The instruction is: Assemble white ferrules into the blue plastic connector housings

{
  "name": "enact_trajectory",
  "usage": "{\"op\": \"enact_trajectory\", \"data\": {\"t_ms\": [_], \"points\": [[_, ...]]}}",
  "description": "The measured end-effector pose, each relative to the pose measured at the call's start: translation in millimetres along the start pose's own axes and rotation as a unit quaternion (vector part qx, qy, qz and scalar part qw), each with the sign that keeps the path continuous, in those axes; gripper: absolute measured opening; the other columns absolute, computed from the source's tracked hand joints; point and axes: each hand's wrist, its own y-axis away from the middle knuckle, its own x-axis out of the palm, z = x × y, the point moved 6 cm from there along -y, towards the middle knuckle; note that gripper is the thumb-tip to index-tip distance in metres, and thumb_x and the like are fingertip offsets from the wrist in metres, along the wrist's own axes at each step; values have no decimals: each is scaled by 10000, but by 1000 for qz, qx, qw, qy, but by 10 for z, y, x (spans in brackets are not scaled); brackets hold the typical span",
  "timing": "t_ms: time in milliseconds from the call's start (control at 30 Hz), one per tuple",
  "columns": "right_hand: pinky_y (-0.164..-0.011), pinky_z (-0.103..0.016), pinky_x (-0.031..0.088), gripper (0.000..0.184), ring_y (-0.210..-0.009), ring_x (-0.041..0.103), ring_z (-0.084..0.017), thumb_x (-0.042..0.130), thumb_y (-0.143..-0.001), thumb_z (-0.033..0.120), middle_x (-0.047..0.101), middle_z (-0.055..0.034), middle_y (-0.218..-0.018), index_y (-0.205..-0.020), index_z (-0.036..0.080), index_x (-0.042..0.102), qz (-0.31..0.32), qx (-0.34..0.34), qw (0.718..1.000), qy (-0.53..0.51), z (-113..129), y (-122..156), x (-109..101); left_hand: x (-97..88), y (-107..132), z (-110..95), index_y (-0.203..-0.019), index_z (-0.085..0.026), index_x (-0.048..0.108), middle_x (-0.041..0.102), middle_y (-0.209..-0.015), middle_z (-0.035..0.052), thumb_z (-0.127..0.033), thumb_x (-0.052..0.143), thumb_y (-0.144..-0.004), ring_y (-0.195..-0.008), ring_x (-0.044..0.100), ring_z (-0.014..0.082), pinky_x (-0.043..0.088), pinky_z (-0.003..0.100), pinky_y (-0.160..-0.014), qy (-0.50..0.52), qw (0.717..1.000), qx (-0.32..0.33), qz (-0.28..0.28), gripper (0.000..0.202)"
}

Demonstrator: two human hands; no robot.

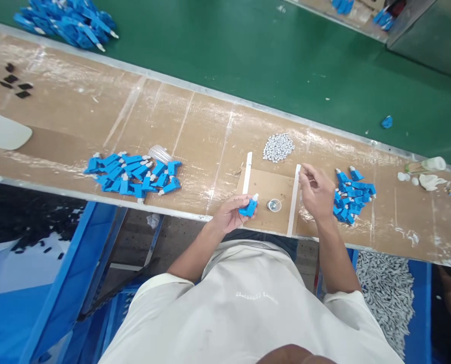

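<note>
My left hand [229,214] grips a small blue plastic part with a white tip [249,207], held over the bench's near edge with the tip pointing up. My right hand [316,191] is raised beside the right-hand white strip [294,199], thumb and fingertips pinched together; whatever they hold is too small to make out. Between the hands stands a little clear cup [274,205] with something small and dark inside. Beyond it lies a heap of small grey pieces [279,147]. More blue parts form a pile [352,196] to the right of my right hand.
To the left, another pile of blue parts [134,174] lies beside clear plastic cups [160,154]. Black pieces [16,86] are at the far left. A bottle [428,165] lies at the right. Beyond the bench runs a green surface [225,55]; below is a bin of grey pieces [384,293].
</note>
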Motion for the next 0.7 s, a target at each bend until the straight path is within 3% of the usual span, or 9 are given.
{"op": "enact_trajectory", "data": {"t_ms": [133,267,533,700], "points": [[-743,-361,537,163,-751,649,-211,624,-946,309,740,-52,-852,-927,238,770,97,-75,991,44,-123,-433,328,12,-19,-4,-839,-79,690,665,-709,62,-216,801,-677,-589,638,127,529,221,-550,10,1000,9,15,239],[-787,-385,531,203,-826,658,-240,574,-961,276,731,-75,-871,-887,238,758,151,-113,980,68,-187,-575,611,26,-22,7,-840,-87,682,667,-728,58,-226,811,-689,-612,651,127,531,216,-564,19,1000,14,21,243],[-761,-403,510,247,-807,613,-264,526,-947,252,659,-97,-815,-793,228,717,211,-123,960,134,-207,-657,759,-23,-83,59,-837,-90,699,672,-736,51,-362,898,-633,-599,635,113,501,199,-547,-1,999,24,35,393],[-702,-413,497,226,-736,593,-269,551,-894,264,626,-98,-740,-682,230,624,219,-131,953,166,-242,-761,799,-58,-165,95,-855,-104,682,696,-799,70,-338,900,-621,-610,649,120,516,208,-559,11,999,6,40,397]]}}
